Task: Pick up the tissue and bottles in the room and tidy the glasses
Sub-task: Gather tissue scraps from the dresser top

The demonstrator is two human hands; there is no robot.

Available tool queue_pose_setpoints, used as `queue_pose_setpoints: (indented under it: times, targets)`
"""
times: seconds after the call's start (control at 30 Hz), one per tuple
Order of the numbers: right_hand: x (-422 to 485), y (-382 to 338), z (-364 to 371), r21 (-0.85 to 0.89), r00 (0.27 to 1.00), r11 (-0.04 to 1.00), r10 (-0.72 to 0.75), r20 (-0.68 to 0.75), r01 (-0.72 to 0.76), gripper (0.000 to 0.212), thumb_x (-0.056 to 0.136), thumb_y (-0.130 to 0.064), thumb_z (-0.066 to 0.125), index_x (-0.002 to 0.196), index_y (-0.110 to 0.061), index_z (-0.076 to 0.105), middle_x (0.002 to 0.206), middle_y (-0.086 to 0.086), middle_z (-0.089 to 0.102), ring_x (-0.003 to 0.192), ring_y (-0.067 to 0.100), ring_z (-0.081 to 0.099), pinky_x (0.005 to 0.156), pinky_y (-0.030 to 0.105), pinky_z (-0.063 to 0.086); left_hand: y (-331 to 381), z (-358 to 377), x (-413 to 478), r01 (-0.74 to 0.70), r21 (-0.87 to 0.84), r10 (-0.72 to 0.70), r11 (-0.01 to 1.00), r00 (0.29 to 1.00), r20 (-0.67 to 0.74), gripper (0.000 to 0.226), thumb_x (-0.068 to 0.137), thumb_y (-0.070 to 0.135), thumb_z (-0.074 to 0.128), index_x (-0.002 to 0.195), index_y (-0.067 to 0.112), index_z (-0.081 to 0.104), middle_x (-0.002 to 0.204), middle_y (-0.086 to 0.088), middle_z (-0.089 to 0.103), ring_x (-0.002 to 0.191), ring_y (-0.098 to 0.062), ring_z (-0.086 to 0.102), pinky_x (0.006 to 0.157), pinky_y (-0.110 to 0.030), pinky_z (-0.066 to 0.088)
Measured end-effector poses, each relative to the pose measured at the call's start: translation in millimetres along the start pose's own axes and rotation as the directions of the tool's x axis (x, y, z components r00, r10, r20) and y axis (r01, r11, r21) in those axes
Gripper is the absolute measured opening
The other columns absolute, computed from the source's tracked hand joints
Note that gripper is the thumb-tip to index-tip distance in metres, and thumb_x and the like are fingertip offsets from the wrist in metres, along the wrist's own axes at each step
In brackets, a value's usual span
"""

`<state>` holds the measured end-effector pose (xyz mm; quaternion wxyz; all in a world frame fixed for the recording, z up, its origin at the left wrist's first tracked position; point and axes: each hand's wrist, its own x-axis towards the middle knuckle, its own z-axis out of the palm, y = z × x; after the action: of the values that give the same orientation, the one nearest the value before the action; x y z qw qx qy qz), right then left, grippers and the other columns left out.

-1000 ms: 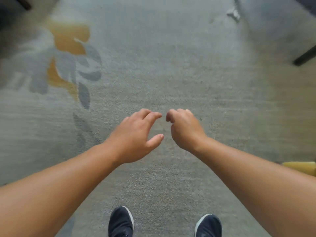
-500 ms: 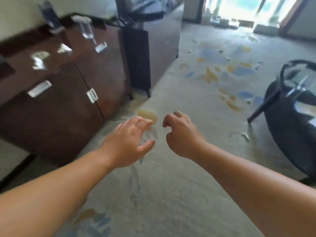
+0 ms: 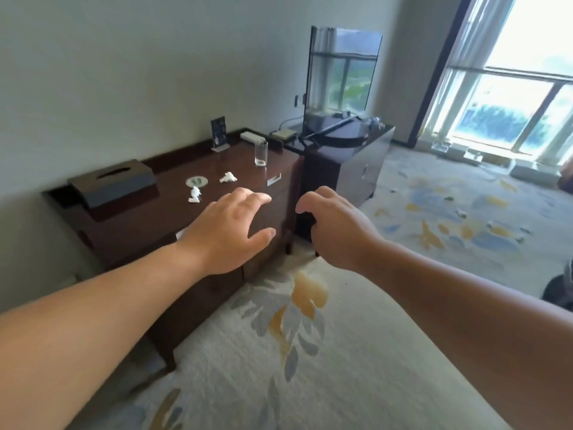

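Tissue [image 3: 228, 177] on table [image 3: 139, 218] looked soft, featherlight; I planned pinching its top. Left hand [image 3: 231, 234] and right hand [image 3: 336, 231] hovered relaxed, empty.

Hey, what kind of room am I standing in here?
Probably a hotel room: a dark wooden sideboard carrying a tissue box and a drinking glass, a television beside it, and patterned carpet.

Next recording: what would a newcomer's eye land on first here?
The empty left hand and right hand are held out mid-frame before a dark wooden sideboard. On its glossy top lie a nearer crumpled white tissue and a farther crumpled white tissue, with a clear drinking glass upright behind them. A bright window glares at upper right.
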<state>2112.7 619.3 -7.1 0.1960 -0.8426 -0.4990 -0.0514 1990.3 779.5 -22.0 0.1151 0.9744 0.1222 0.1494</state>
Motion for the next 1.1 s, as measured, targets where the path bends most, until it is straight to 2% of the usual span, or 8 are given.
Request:
queue_pose_setpoints:
  times: [0.13, 0.23, 0.37, 0.5, 0.77, 0.97, 1.1]
  targets:
    - [41.3, -9.7, 5.0, -0.004, 1.000, 1.000, -0.015, -0.015, 0.015, 0.050, 0.086, 0.003, 0.041, 0.126, -0.026, 0.051, 0.122, -0.005, 0.046, 0.106, 0.016, 0.049, 0.079, 0.024, 0.042, -38.1, -14.9, 12.3, 0.038, 0.024, -0.037, 0.999, 0.999, -0.015, 0.058, 0.090, 0.052, 0.043, 0.141, 0.027, 0.035, 0.146, 0.002, 0.037, 0.135, -0.016, 0.032, 0.107, -0.037, 0.028]
    - [71.6, -8.9, 18.1, -0.006, 0.999, 0.999, -0.040, 0.007, 0.040, 0.051, 0.084, 0.004, 0.040, 0.125, -0.025, 0.051, 0.121, -0.003, 0.046, 0.105, 0.019, 0.050, 0.076, 0.024, 0.040, -62.4, -18.1, 27.5, 0.079, 0.030, -0.079, 0.996, 0.997, -0.025, 0.062, 0.085, 0.054, 0.039, 0.140, 0.026, 0.035, 0.144, 0.001, 0.039, 0.135, -0.017, 0.034, 0.107, -0.037, 0.030]
    - [120.2, 5.5, 37.3, 0.012, 0.997, 0.997, -0.073, 0.020, 0.072, 0.051, 0.084, 0.002, 0.040, 0.127, -0.026, 0.051, 0.116, -0.003, 0.047, 0.103, 0.020, 0.051, 0.081, 0.031, 0.047, -86.7, -6.1, 56.1, 0.131, 0.042, -0.129, 0.991, 0.991, -0.031, 0.056, 0.090, 0.051, 0.044, 0.140, 0.027, 0.035, 0.140, 0.002, 0.041, 0.126, -0.018, 0.042, 0.105, -0.041, 0.035]
    - [180.5, 31.0, 56.4, 0.037, 0.988, 0.989, -0.147, 0.043, 0.146, 0.046, 0.086, -0.001, 0.043, 0.126, -0.025, 0.051, 0.116, -0.003, 0.047, 0.105, 0.022, 0.053, 0.086, 0.038, 0.049, -111.2, 9.5, 95.1, 0.172, 0.082, -0.168, 0.982, 0.985, -0.048, 0.056, 0.091, 0.047, 0.047, 0.141, 0.025, 0.035, 0.141, 0.002, 0.041, 0.129, -0.016, 0.040, 0.106, -0.040, 0.035]
    - [305.5, 78.5, 79.0, 0.091, 0.957, 0.959, -0.275, 0.093, 0.267, 0.042, 0.088, -0.002, 0.044, 0.124, -0.022, 0.052, 0.122, 0.000, 0.048, 0.106, 0.024, 0.054, 0.084, 0.042, 0.050, -162.8, 21.9, 182.4, 0.356, 0.086, -0.348, 0.931, 0.933, -0.091, 0.052, 0.092, 0.045, 0.048, 0.138, 0.025, 0.037, 0.139, 0.002, 0.043, 0.130, -0.017, 0.041, 0.104, -0.036, 0.036]
    - [381.2, 88.8, 131.5, 0.125, 0.934, 0.945, -0.319, 0.159, 0.301, 0.042, 0.089, -0.003, 0.044, 0.124, -0.025, 0.051, 0.123, -0.002, 0.048, 0.104, 0.023, 0.055, 0.081, 0.037, 0.051, -224.7, 45.7, 222.4, 0.446, 0.091, -0.443, 0.890, 0.895, -0.051, 0.053, 0.092, 0.045, 0.050, 0.140, 0.027, 0.035, 0.139, 0.004, 0.041, 0.129, -0.017, 0.041, 0.098, -0.033, 0.038]
    - [433.0, 88.9, 182.6, 0.137, 0.924, 0.949, -0.309, 0.225, 0.284, 0.040, 0.089, -0.005, 0.044, 0.124, -0.024, 0.051, 0.121, -0.001, 0.047, 0.101, 0.025, 0.056, 0.077, 0.035, 0.049, -283.3, 73.4, 246.6, 0.463, 0.131, -0.472, 0.876, 0.881, 0.042, 0.055, 0.091, 0.043, 0.051, 0.140, 0.027, 0.033, 0.140, 0.003, 0.038, 0.129, -0.017, 0.041, 0.093, -0.033, 0.041]
